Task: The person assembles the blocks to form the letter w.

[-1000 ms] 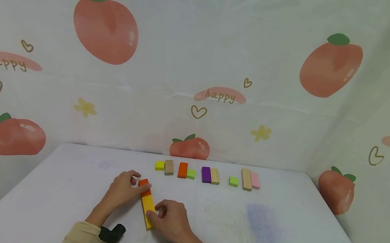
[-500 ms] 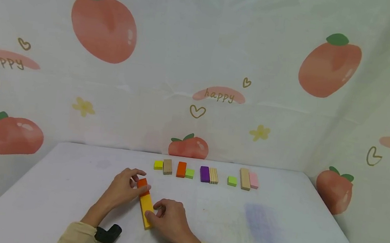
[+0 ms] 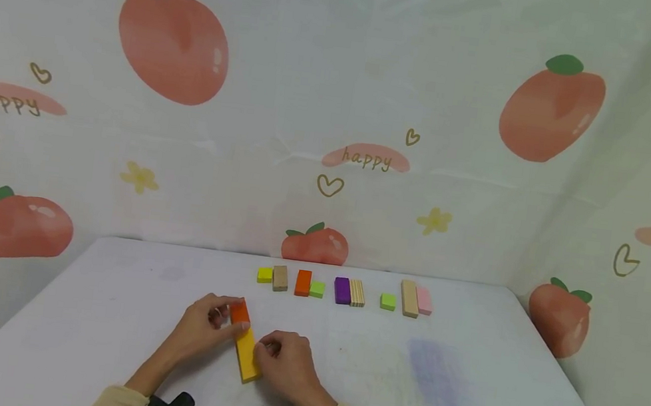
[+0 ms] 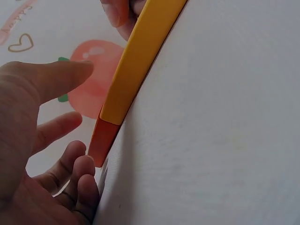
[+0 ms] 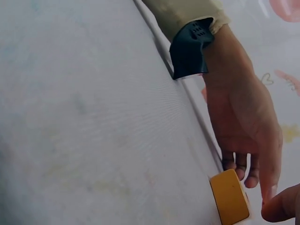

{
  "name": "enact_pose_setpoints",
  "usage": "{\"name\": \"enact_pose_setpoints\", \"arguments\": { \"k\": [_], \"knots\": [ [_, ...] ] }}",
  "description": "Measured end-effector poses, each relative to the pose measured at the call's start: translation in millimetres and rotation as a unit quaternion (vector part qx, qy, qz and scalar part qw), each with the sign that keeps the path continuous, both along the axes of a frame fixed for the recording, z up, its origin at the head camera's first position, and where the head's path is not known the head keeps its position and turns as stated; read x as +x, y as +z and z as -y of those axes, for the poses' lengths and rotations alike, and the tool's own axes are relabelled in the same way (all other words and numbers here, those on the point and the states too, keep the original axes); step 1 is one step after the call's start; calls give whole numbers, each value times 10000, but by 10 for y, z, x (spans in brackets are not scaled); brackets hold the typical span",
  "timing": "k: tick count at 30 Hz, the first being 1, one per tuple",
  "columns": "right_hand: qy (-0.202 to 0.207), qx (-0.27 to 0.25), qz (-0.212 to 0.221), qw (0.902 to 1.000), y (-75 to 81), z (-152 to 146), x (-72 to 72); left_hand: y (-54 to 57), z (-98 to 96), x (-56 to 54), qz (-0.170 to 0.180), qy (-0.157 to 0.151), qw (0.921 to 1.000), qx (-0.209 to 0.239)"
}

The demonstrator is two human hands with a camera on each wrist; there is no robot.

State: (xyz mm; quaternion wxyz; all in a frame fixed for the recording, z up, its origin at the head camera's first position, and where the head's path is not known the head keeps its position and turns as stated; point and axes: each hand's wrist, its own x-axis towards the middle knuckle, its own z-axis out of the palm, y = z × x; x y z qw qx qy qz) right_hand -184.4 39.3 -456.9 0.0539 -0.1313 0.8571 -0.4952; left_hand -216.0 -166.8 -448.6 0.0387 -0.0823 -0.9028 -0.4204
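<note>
An orange block [image 3: 240, 312] and a longer yellow block [image 3: 246, 356] lie end to end in a slanted line on the white table. My left hand [image 3: 203, 326] is at the orange block's left side. In the left wrist view its thumb stands apart from the blocks, and its loosely bent fingers [image 4: 84, 166] are close to the orange block [image 4: 102, 143]. My right hand [image 3: 290, 368] is beside the yellow block's right edge, fingers loosely curled and thumb near the index finger. The right wrist view shows the thumb [image 5: 283, 206] off the yellow block's end [image 5: 230, 197].
Along the back of the table [image 3: 463, 366] lie a yellow cube [image 3: 265, 275], a brown block [image 3: 280, 278], another orange block [image 3: 303, 283], green cubes [image 3: 317, 289], a purple block [image 3: 342, 291], a striped block [image 3: 357, 293], a tan plank [image 3: 409, 298] and a pink block [image 3: 424, 301].
My left hand has shifted slightly toward me, its thumb now over the joint between the blocks. My right thumb has come off the yellow block's top. The blocks have hardly moved.
</note>
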Motion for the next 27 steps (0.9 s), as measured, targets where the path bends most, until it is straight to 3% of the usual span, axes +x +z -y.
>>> {"name": "enact_pose_setpoints", "arguments": {
  "k": [6, 19, 27],
  "knots": [
    [-63, -233, 144, 9996, 19, -10, 4, -45, 7, 31, 203, -26, 9998, -15],
    [-63, -618, 625, 9961, 45, -55, -68, -59, 7, 56, 223, -55, 9997, -13],
    [163, -647, 296, 9973, 88, -169, -299, -85, -12, 48, 250, -6, 9997, -15]
  ]
}}
